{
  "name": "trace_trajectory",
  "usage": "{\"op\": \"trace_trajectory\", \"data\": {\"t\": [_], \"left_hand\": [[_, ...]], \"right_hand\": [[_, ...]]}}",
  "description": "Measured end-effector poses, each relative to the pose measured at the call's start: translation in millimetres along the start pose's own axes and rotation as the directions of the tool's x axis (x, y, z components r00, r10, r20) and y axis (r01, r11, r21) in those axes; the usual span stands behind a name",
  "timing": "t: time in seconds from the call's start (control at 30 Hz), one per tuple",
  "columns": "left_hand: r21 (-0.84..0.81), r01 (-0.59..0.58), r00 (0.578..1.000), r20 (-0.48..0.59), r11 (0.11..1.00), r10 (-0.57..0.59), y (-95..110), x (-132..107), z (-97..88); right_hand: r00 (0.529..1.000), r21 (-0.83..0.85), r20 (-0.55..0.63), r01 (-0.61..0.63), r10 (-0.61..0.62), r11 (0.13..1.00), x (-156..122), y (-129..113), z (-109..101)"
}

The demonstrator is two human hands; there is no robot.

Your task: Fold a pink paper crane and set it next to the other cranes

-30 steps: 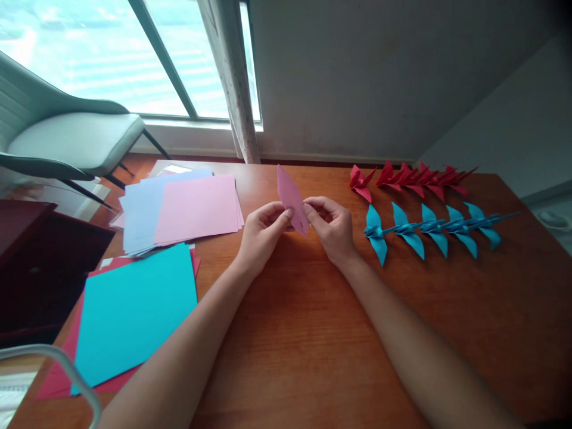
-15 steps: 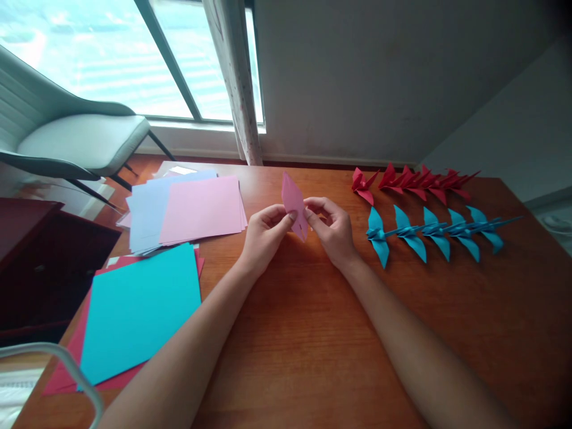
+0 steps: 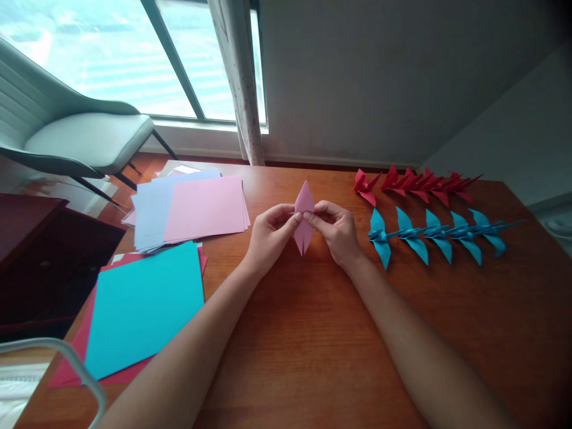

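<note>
A pink piece of folded origami paper [image 3: 304,195] is held upright above the middle of the table. It is a narrow diamond, with a slit running up from its lower tip. My left hand [image 3: 271,233] pinches its left edge between thumb and fingers. On the opposite edge my right hand [image 3: 336,231] grips it the same way, and both thumbs press near its middle. To the right lie a row of blue paper cranes [image 3: 413,232] and, behind them, a row of red paper cranes [image 3: 420,182].
Pink sheets [image 3: 208,205] overlap pale blue sheets [image 3: 149,211] at the table's back left. Nearer me, a turquoise sheet [image 3: 145,310] lies over red sheets [image 3: 78,363]. Beyond the wooden table [image 3: 299,345] are a chair [image 3: 89,140], a curtain [image 3: 241,83] and a window.
The pink folded paper has turned from a tilted slant to upright, facing me, and its lower slit now shows. Both thumbs have come closer together at its middle.
</note>
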State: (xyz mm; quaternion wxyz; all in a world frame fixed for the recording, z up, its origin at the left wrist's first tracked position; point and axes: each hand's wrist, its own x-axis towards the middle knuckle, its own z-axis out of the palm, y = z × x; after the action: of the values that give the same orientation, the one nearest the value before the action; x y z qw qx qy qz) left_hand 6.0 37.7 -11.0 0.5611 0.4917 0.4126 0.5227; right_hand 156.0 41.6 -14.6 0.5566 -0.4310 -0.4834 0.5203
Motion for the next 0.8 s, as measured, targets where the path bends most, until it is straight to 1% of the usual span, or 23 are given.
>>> {"op": "trace_trajectory", "data": {"t": [0.13,0.2,0.37,0.5,0.57,0.63,0.7,0.8], "left_hand": [[-0.04,-0.004,0.996,-0.093,0.999,0.0,-1.7,0.9,-1.8],[-0.046,-0.026,0.993,-0.112,0.999,0.02,-2.3,1.0,-2.6],[0.031,-0.085,0.988,-0.127,0.996,0.089,-0.5,1.0,-2.9],[0.078,-0.118,0.977,-0.171,0.99,0.13,0.1,1.8,-3.8],[0.106,-0.129,0.972,-0.184,0.986,0.147,-0.3,2.0,-4.2],[0.095,-0.123,0.974,-0.18,0.988,0.139,-1.0,2.2,-4.5],[0.055,-0.097,0.982,-0.158,0.994,0.104,-1.4,2.7,-4.7],[0.018,-0.036,0.996,-0.076,0.999,0.037,-1.4,3.5,-4.8]], "right_hand": [[0.997,-0.004,0.053,-0.058,0.058,0.998,-0.3,-1.4,1.0],[0.996,-0.014,0.063,-0.06,0.06,0.998,-0.4,-2.6,1.3],[0.993,-0.01,0.09,-0.073,0.074,0.997,-0.6,-4.1,1.0],[0.971,-0.063,0.201,-0.12,0.131,0.991,-2.1,-6.3,0.4],[0.961,-0.079,0.237,-0.126,0.142,0.989,-3.2,-7.7,0.1],[0.96,-0.081,0.239,-0.127,0.142,0.989,-3.9,-8.2,0.3],[0.967,-0.063,0.214,-0.128,0.139,0.99,-3.9,-7.1,0.9],[0.984,-0.023,0.13,-0.116,0.118,0.993,-2.2,-3.2,1.7]]}}
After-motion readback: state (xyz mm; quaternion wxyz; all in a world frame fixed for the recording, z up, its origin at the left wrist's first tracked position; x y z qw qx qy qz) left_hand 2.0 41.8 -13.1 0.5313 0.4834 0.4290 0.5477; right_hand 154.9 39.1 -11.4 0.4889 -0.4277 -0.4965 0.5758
